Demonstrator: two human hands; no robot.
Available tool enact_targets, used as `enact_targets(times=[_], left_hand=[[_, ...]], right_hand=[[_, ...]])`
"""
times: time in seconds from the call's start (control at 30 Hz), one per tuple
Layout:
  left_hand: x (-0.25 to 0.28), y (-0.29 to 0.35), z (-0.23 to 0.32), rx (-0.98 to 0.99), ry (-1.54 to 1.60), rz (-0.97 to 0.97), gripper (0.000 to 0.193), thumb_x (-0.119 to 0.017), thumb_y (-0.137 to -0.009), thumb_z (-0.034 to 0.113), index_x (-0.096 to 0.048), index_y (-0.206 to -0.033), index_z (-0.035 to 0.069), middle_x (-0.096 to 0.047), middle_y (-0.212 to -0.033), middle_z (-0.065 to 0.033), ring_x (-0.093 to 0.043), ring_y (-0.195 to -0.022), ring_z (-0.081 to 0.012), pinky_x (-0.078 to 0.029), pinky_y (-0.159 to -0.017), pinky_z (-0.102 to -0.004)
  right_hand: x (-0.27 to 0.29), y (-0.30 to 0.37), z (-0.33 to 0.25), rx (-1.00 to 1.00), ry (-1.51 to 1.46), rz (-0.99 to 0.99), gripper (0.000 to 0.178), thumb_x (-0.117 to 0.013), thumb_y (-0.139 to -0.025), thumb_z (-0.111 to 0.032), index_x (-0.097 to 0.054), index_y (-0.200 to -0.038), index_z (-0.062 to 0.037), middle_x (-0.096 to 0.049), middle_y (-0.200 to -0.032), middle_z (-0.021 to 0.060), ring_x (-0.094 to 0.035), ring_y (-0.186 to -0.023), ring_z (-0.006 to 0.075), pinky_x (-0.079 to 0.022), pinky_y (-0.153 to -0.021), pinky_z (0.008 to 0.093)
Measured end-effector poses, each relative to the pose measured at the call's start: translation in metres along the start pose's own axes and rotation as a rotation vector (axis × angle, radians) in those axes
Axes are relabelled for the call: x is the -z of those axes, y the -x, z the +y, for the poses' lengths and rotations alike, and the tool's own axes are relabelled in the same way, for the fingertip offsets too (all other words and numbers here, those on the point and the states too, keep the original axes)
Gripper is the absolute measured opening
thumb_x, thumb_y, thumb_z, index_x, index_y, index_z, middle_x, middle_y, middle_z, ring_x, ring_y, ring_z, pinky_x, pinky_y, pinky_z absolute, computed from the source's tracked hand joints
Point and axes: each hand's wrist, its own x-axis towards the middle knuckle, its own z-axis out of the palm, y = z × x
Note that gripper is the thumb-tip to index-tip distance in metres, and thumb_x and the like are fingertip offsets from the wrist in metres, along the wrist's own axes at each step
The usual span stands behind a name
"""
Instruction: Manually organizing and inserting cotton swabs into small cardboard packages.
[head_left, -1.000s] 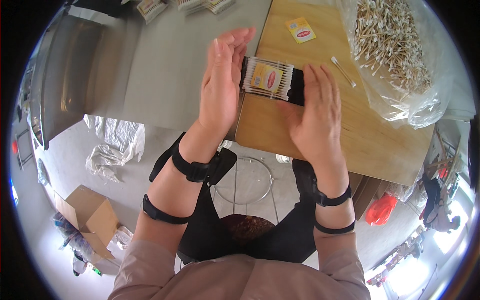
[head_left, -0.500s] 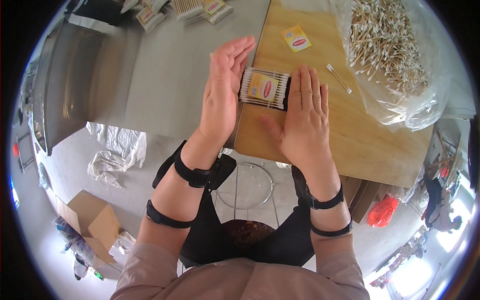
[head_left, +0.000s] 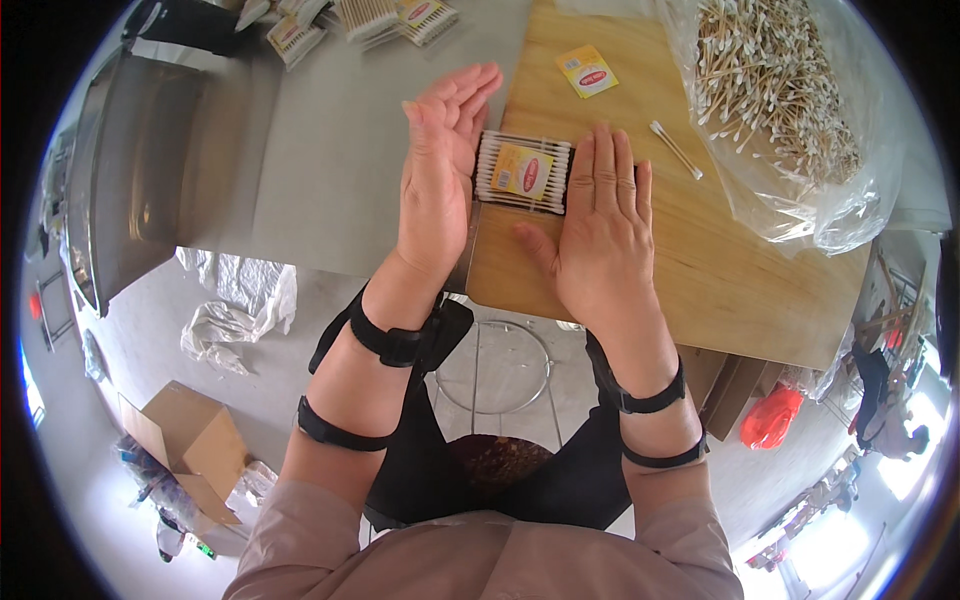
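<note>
A flat block of cotton swabs [head_left: 486,172] lies between my two hands, with a yellow card [head_left: 523,172] bearing a red oval on top of it. On the left, my left hand [head_left: 440,170] stands on its edge, fingers extended, its palm facing the swabs' ends. My right hand [head_left: 606,215] lies palm down on the wooden board, fingers straight and thumb spread, alongside the block's right side. A thin dark strip shows between that hand and the swabs. Neither hand grips anything.
A second yellow card [head_left: 588,72] and a loose cotton swab [head_left: 677,150] lie on the wooden board [head_left: 740,290]. At the right, a clear plastic bag [head_left: 840,225] holds many loose swabs. Packed swabs [head_left: 425,20] sit at the back of the grey tabletop [head_left: 330,150], beside a metal box [head_left: 130,170].
My right hand has shifted slightly left, closer to the block, and less of the dark strip shows. The whole view has moved a little. My left hand keeps its pose.
</note>
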Motion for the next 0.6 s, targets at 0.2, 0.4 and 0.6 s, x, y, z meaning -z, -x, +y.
enact_targets(times=[0.2, 0.4, 0.6], left_hand=[[-0.003, 0.001, -0.005, -0.016, -0.047, -0.051, 0.076, -0.014, -0.105, 0.059, -0.039, -0.142, -0.002, -0.042, -0.149, -0.0182, -0.035, -0.143, -0.0282, -0.020, -0.121, -0.0403], [-0.001, 0.000, -0.006, -0.008, -0.010, -0.050, 0.072, -0.016, -0.107, 0.056, -0.040, -0.141, -0.002, -0.043, -0.148, -0.0187, -0.036, -0.142, -0.0281, -0.020, -0.121, -0.0407], [-0.009, 0.007, 0.022, -0.158, -0.538, -0.100, 0.055, -0.032, -0.107, 0.035, -0.042, -0.144, -0.004, -0.046, -0.147, -0.0207, -0.043, -0.137, -0.0352, -0.029, -0.116, -0.0422]], right_hand=[[-0.003, 0.008, -0.010, -0.035, 0.050, -0.018, 0.096, -0.069, -0.081, -0.055, -0.041, -0.141, 0.0148, -0.035, -0.152, 0.0306, -0.026, -0.147, 0.0413, -0.016, -0.120, 0.0570], [-0.005, 0.007, -0.014, -0.042, 0.063, -0.014, 0.096, -0.069, -0.081, -0.055, -0.041, -0.140, 0.0156, -0.036, -0.151, 0.0312, -0.028, -0.146, 0.0423, -0.017, -0.120, 0.0562], [0.003, 0.013, 0.008, 0.012, -0.020, 0.054, 0.087, -0.070, -0.086, -0.046, -0.040, -0.140, 0.0159, -0.038, -0.150, 0.0307, -0.033, -0.143, 0.0437, -0.024, -0.119, 0.0516]])
